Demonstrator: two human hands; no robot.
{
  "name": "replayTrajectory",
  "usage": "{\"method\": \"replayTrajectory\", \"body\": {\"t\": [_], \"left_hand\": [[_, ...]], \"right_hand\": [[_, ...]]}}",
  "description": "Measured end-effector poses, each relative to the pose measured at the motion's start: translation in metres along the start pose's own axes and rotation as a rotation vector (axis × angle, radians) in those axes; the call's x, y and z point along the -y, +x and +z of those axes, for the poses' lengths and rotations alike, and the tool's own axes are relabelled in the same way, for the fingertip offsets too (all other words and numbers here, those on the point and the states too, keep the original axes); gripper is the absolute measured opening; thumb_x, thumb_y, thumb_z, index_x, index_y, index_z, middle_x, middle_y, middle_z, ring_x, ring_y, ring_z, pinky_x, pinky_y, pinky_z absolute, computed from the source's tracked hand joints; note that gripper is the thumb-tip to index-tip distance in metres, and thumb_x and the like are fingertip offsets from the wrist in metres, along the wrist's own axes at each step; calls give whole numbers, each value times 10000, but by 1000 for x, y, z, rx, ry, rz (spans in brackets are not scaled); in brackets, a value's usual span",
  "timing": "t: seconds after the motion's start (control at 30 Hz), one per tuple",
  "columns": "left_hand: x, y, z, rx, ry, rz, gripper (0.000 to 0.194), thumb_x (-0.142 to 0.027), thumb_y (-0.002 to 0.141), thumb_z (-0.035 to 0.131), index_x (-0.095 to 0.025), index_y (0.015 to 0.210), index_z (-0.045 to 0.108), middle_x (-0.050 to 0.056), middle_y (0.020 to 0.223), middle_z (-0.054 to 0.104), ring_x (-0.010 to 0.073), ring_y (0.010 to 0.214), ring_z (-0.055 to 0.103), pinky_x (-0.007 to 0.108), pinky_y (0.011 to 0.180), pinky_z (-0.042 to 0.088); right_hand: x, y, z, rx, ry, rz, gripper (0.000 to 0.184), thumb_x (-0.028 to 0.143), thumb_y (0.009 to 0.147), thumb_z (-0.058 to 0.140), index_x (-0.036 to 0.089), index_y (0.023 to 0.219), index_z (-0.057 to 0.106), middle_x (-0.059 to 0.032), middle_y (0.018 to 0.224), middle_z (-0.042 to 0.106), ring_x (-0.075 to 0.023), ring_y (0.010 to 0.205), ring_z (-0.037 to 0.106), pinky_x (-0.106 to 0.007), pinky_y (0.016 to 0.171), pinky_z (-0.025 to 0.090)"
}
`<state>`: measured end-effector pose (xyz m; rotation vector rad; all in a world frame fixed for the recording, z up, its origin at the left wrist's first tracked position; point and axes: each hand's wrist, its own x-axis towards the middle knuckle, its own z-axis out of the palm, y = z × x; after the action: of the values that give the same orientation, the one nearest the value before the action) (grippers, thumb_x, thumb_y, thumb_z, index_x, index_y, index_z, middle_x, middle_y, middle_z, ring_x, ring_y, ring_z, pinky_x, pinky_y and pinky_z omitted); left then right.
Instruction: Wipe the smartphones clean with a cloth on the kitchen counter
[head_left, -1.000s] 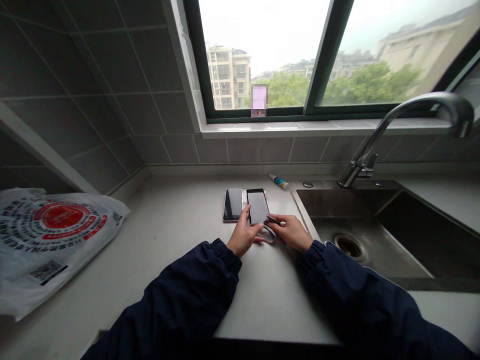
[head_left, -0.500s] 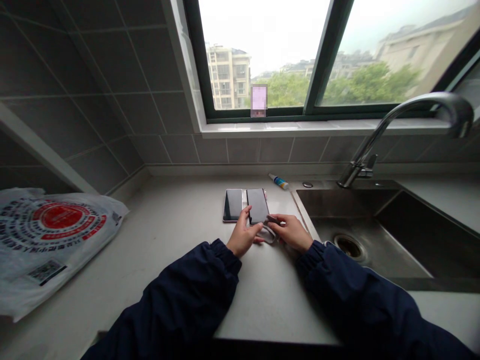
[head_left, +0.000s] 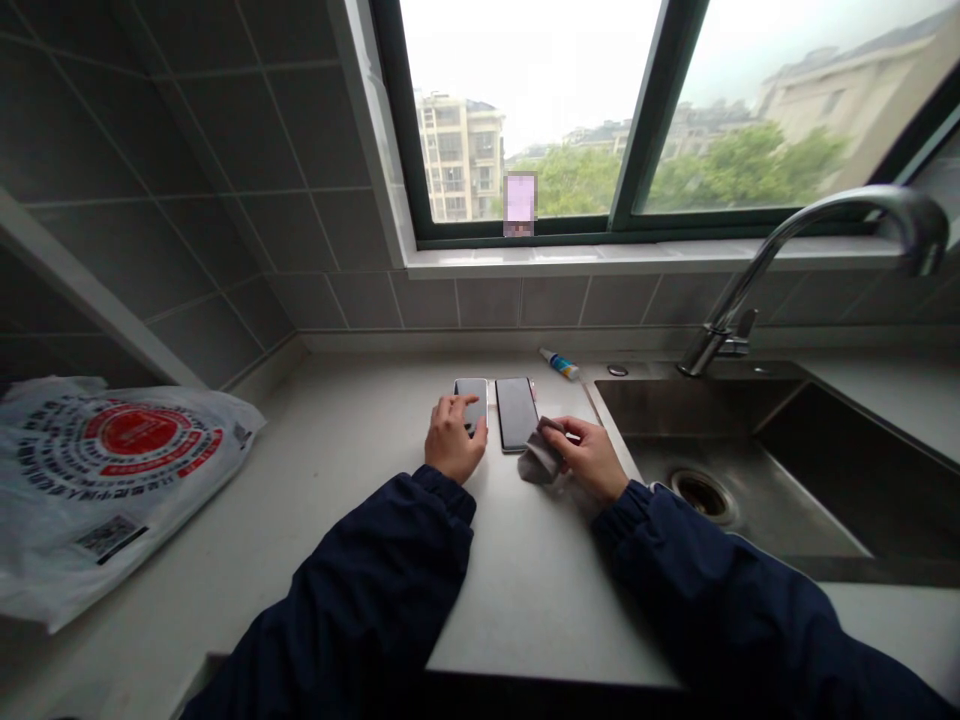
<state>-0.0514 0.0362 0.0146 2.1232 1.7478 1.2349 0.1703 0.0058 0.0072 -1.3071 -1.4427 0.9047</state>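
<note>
In the head view two dark-screened phones lie side by side on the counter. My left hand is over the left phone, fingers and thumb apart; whether they touch it is unclear. Part of that phone is hidden under the hand. The right phone lies flat with its screen up. Just beyond its lower right corner, my right hand pinches a small grey cloth, which hangs crumpled to the left of the fingers.
A tube with a blue label lies behind the phones. To the right are a steel sink and a curved faucet. A white plastic bag with red print rests at the left. A window is behind the counter.
My left hand has left the right phone's lower edge and moved left over the other phone. The cloth now hangs more spread out from my right hand, which has barely moved.
</note>
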Motion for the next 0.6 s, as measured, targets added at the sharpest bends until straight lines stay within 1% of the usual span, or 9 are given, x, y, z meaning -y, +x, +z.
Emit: {"method": "replayTrajectory", "body": {"t": [0.07,0.13,0.2,0.27,0.33,0.4,0.6], "left_hand": [[5,1,2,25,146,-79,574,-417,856,650,-180,1371,554,145,1340,565,309,1254,516,424,1056,423],[8,0,5,89,227,-145,812,-564,839,640,-164,1506,407,176,1456,495,345,1336,459,462,1084,392],[10,0,8,143,272,-174,979,-671,815,613,-147,1572,283,198,1510,451,364,1368,432,481,1093,376],[11,-1,10,172,300,-178,1076,-722,788,607,-131,1596,213,212,1512,452,373,1371,431,488,1096,367],[11,0,10,194,320,-177,1128,-733,768,618,-118,1605,178,222,1480,485,376,1357,446,490,1090,369],[12,0,10,211,331,-172,1137,-712,763,631,-113,1609,163,222,1441,520,376,1343,460,490,1080,373],[12,3,9,211,296,-186,1058,-581,772,666,-139,1604,185,198,1420,546,344,1314,494,458,1067,377]], "right_hand": [[1,1,-1,-14,8,-25,426,549,820,644,139,884,738,-42,680,697,-152,502,560,-275,467,436],[1,2,-2,-39,1,-59,387,523,803,666,152,879,746,-64,756,732,-189,624,630,-302,581,488],[2,2,-3,-66,-15,-91,345,489,788,685,164,877,755,-78,835,751,-219,753,665,-331,704,510],[3,2,-3,-78,-33,-113,317,464,786,684,170,878,760,-80,859,751,-233,816,670,-349,769,506],[4,1,-3,-66,-44,-125,306,450,792,677,170,883,762,-80,859,748,-235,828,670,-355,782,504],[6,-1,-2,-42,-54,-129,299,438,795,675,169,891,764,-81,862,749,-232,822,669,-350,766,506],[12,-5,-2,3,-71,-121,275,400,800,660,171,912,763,-85,903,752,-226,828,670,-320,692,512]]}}
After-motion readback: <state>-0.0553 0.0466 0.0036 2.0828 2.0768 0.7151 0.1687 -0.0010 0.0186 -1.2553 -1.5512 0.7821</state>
